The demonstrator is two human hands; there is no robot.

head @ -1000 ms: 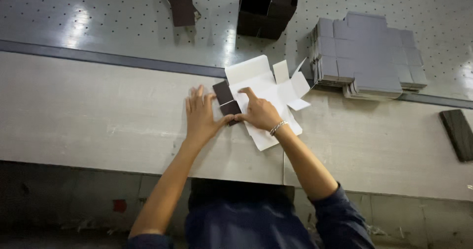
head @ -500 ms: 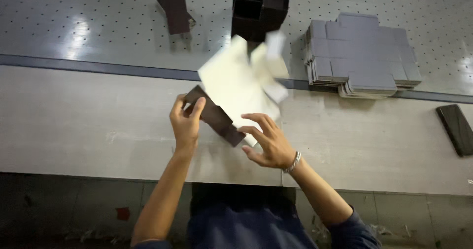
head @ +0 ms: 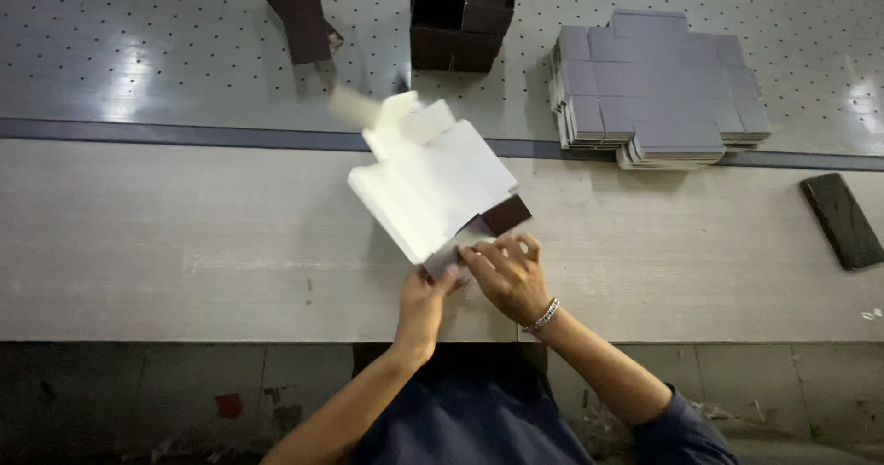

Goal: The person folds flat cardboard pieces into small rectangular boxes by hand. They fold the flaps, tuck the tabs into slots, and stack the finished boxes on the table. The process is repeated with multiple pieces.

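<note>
Grey perforated tabletop fills the far part of the view, and a pale wooden board runs across in front of it, with a dark strip between them. At far left on the grey surface lies a small pile of dark card pieces. Next to it, near the centre top, stands a dark folded box, open upward.

Below this, the white card blank is lifted off the board and tilted, its far flaps blurred. The left hand pinches its near corner from under, fingers closed on the card. The right hand touches the same corner, fingertips bent on a dark flap; it seems to grasp it too.

Further right rests a stack of flat grey blanks, and at far right a dark flat slab.

In my judgement the risk is here: the sheet is held only at one corner, so it can bend, crease at a wrong line, or slip out. Its far flaps are near the dark folded box and could knock it.
</note>
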